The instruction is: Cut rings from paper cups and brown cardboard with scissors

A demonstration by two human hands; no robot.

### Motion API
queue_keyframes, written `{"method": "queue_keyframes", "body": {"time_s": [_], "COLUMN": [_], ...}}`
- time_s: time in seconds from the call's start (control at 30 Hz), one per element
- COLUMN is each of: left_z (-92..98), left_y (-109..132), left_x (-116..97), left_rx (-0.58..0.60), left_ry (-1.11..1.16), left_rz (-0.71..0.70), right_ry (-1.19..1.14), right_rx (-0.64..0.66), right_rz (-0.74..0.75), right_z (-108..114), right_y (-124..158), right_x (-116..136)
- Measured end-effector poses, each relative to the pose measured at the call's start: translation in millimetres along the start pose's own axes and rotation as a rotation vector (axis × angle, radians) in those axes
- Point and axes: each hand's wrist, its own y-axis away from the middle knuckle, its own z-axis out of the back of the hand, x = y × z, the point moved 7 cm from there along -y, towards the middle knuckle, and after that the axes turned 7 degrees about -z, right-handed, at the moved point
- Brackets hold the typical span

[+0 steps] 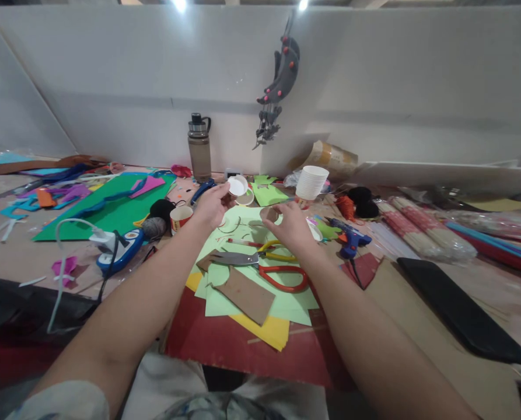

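Note:
My left hand (212, 205) is closed on a small white paper disc (238, 185) with a raised rim, held above the table. My right hand (292, 226) pinches a small brown cardboard piece (269, 214) between thumb and fingers; its exact shape is partly hidden. Below the hands, scissors (282, 279) with one red and one yellow handle loop lie spread on light green paper sheets (301, 306). A notched cardboard strip (248, 294) rests in front of them. Beyond the left hand, another round piece (245, 197) with a pale rim lies on the table.
A paper cup (181, 219) stands left of the hands, a stack of white cups (311, 182) at back right. A blue glue gun (351, 236) lies right, a power strip (120, 251) left. A water bottle (199, 149) stands by the wall; a black phone-like slab (461, 309) lies right.

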Motion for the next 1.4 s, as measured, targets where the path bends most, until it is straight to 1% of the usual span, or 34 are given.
{"method": "queue_keyframes", "body": {"time_s": [0.1, 0.2, 0.27, 0.37, 0.5, 0.57, 0.63, 0.73, 0.8, 0.87, 0.9, 0.93, 0.97, 1.07, 1.17, 1.3, 1.4], "left_z": [3.7, 4.6, 3.4, -0.1, -0.6, 1.3, 2.7, -0.3, -6.5, -12.3, -14.1, -16.3, -18.4, -19.7, -20.5, -21.2, -22.5], "left_y": [-2.0, 0.4, 2.5, 5.9, 10.5, 10.3, 7.2, 1.5, 1.5, 3.8, 5.3, 7.2, 9.4, 14.7, 18.1, 19.9, 22.5], "left_x": [-6.9, -2.4, 1.7, 9.6, 26.2, 32.7, 33.6, 19.7, 6.7, -5.0, -10.6, -17.4, -23.9, -39.0, -48.4, -59.2, -69.0], "left_rx": [0.018, 0.046, 0.078, 0.151, 0.243, 0.270, 0.284, 0.282, 0.298, 0.314, 0.310, 0.301, 0.291, 0.232, 0.203, 0.181, 0.163], "left_ry": [-0.143, -0.290, -0.383, -0.527, -0.690, -0.776, -0.871, -1.059, -1.194, -1.294, -1.319, -1.328, -1.325, -1.281, -1.214, -1.172, -1.122], "left_rz": [-0.003, 0.074, 0.103, 0.134, 0.208, 0.206, 0.132, -0.116, -0.264, -0.319, -0.316, -0.327, -0.339, -0.333, -0.354, -0.419, -0.519], "right_ry": [0.126, 0.233, 0.253, 0.176, 0.030, -0.025, -0.069, -0.059, -0.011, 0.051, 0.090, 0.137, 0.185, 0.288, 0.337, 0.389, 0.367], "right_rx": [0.073, 0.142, 0.164, 0.114, -0.019, -0.015, 0.036, 0.181, 0.337, 0.537, 0.633, 0.703, 0.739, 0.732, 0.752, 0.797, 0.838], "right_rz": [-0.064, -0.103, -0.107, -0.093, -0.048, -0.045, -0.060, -0.054, -0.002, 0.075, 0.111, 0.140, 0.157, 0.169, 0.202, 0.227, 0.214], "right_z": [-13.4, -22.3, -23.6, -13.6, 14.6, 23.9, 27.9, 27.1, 23.3, 17.5, 14.9, 13.3, 12.8, 12.8, 7.8, 0.6, 0.4], "right_y": [0.5, 0.9, 0.1, -3.3, -6.9, -6.6, -5.0, 0.4, 7.0, 17.5, 23.7, 29.3, 33.5, 40.8, 50.2, 60.4, 60.8], "right_x": [-5.2, -7.2, -7.7, -7.8, -3.9, -1.1, 1.3, 5.6, 9.7, 14.5, 16.5, 18.1, 19.3, 24.1, 32.1, 39.7, 40.0]}}
